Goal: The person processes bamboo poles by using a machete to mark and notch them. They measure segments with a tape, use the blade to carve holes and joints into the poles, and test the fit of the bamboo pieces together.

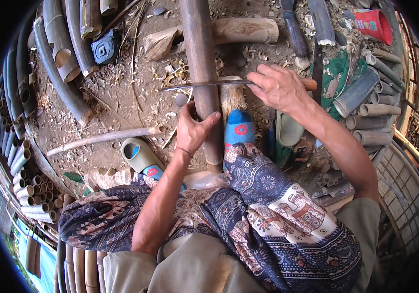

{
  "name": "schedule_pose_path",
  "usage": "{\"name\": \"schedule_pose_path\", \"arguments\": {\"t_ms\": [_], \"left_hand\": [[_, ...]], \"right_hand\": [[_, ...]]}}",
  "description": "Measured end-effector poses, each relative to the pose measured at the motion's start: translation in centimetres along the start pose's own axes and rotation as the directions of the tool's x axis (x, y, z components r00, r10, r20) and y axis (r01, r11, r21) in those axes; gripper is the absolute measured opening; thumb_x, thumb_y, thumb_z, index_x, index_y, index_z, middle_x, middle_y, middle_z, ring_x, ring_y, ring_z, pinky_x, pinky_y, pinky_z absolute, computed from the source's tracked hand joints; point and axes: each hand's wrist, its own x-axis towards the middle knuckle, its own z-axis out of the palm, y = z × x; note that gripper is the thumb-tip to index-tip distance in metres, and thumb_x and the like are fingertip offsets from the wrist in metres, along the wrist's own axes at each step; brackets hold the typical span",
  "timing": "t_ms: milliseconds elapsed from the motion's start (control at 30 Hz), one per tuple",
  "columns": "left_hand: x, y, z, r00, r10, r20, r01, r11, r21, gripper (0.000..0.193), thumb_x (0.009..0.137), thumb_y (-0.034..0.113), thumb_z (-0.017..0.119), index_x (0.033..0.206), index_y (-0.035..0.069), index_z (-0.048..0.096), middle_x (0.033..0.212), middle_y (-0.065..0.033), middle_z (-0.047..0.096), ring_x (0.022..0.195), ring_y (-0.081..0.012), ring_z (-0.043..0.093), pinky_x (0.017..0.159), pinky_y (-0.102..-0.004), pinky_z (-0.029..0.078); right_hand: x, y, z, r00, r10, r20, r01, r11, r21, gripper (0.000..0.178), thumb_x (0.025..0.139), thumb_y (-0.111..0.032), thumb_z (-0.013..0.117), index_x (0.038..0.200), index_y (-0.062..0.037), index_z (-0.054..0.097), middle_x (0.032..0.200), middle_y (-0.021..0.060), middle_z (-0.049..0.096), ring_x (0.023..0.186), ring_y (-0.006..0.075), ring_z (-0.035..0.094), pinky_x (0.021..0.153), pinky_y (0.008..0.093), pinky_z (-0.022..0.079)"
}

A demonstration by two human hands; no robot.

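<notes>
A thick brown bamboo pole (199, 44) runs from the far edge down toward my lap. My left hand (193, 128) is wrapped round its near part, thumb across the top. My right hand (279, 88) grips the wooden handle of a long thin blade (185, 87), which lies crosswise on the pole just beyond my left hand. Seen nearly edge-on, the blade could be a saw or a knife; I cannot tell which. Beneath the pole lies a pale cut bamboo log (246, 31). A frayed, fibrous end (233, 97) shows beside the pole, near my blue-socked foot (239, 129).
Bamboo lengths (58, 73) lean at the left above stacked short tubes (39, 188). More cut tubes (373, 110) lie at the right. A tape measure (104, 47), a dark-handled tool (295, 31), a red container (374, 25), an off-foot clog (289, 129) and shavings are on the dirt.
</notes>
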Motion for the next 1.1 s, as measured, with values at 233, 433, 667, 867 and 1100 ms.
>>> {"name": "schedule_pose_path", "arguments": {"t_ms": [233,433,667,867,1100], "left_hand": [[-0.5,-1.5,0.8,0.981,0.098,-0.170,-0.050,0.962,0.268,0.078,0.067,0.045,0.085,0.114,-0.010,0.057,0.098,-0.0241,0.068,0.092,-0.0324,0.067,0.084,-0.0393,0.052],[-1.0,0.4,1.3,0.984,0.086,-0.159,-0.029,0.944,0.329,0.075,0.068,0.047,0.084,0.111,-0.010,0.060,0.100,-0.0236,0.067,0.095,-0.0313,0.066,0.085,-0.0402,0.051],[-0.9,0.3,0.4,0.991,0.106,-0.081,-0.086,0.971,0.221,0.072,0.068,0.044,0.084,0.113,-0.008,0.062,0.098,-0.0227,0.070,0.092,-0.0313,0.069,0.085,-0.0390,0.052],[-0.3,0.1,0.2,1.000,0.028,0.009,-0.029,0.984,0.177,0.069,0.070,0.039,0.084,0.118,-0.005,0.060,0.102,-0.0213,0.070,0.095,-0.0304,0.069,0.085,-0.0385,0.052],[-0.2,-0.8,0.2,0.996,0.094,-0.011,-0.091,0.983,0.156,0.063,0.073,0.039,0.083,0.112,-0.006,0.063,0.096,-0.0175,0.072,0.086,-0.0225,0.069,0.081,-0.0351,0.053]], "right_hand": [[-0.3,-1.4,-0.3,0.998,-0.005,-0.059,-0.003,0.991,-0.130,0.008,0.084,-0.016,0.060,0.083,-0.0087,0.057,0.081,0.0067,0.055,0.075,0.0249,0.063,0.062,0.0389,0.054],[-0.7,-1.4,0.0,0.996,-0.013,-0.093,-0.003,0.986,-0.167,0.006,0.081,-0.014,0.061,0.081,-0.0101,0.057,0.078,0.0055,0.054,0.073,0.0227,0.061,0.062,0.0370,0.052],[-0.3,-1.0,-0.1,0.997,0.022,-0.069,-0.024,0.999,-0.032,0.010,0.084,-0.017,0.064,0.083,-0.0093,0.058,0.079,0.0080,0.055,0.074,0.0271,0.062,0.064,0.0402,0.053],[1.1,-0.7,-1.5,0.985,0.103,0.138,-0.113,0.991,0.068,0.013,0.086,-0.021,0.065,0.085,-0.0080,0.062,0.079,0.0100,0.059,0.070,0.0309,0.065,0.063,0.0436,0.055],[0.4,-1.1,-1.0,0.995,0.070,0.064,-0.071,0.997,0.014,0.013,0.084,-0.020,0.067,0.087,-0.0090,0.060,0.081,0.0084,0.056,0.077,0.0299,0.062,0.064,0.0421,0.053]]}}
